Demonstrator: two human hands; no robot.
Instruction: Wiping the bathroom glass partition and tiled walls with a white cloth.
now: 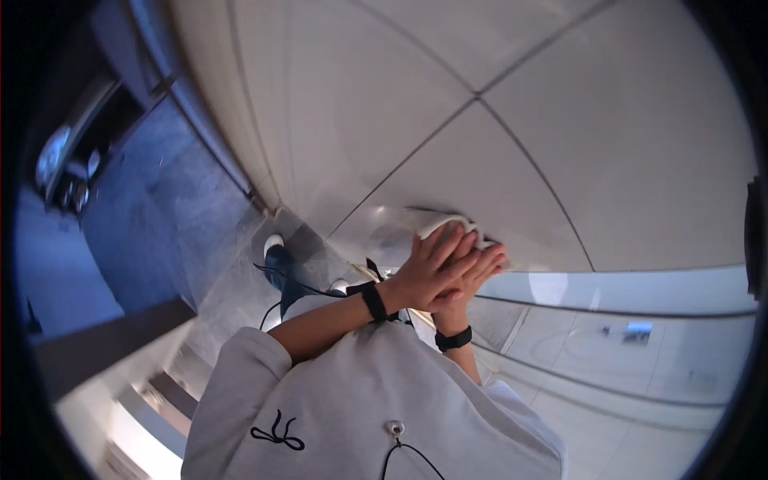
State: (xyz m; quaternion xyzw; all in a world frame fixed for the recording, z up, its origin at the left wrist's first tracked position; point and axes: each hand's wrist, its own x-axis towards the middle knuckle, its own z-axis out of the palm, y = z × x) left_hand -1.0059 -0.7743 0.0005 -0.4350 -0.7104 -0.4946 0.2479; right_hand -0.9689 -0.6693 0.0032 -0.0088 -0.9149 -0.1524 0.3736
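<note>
A folded white cloth (444,222) lies against the light tiled wall, bunched around the fingertips. My right hand (471,276) is pressed on the cloth, its palm side partly hidden. Across the back of it rests my left hand (429,270), its fingers spread. Both wrists wear black bands. Much of the cloth beneath the fingers is out of sight.
Large wall tiles (384,120) with dark joints rise in front. Below their edge, at right, are a glass panel (612,294) and pale tiles. A dark-edged ledge (120,348) stands at left, near a doorway with grey floor (162,180).
</note>
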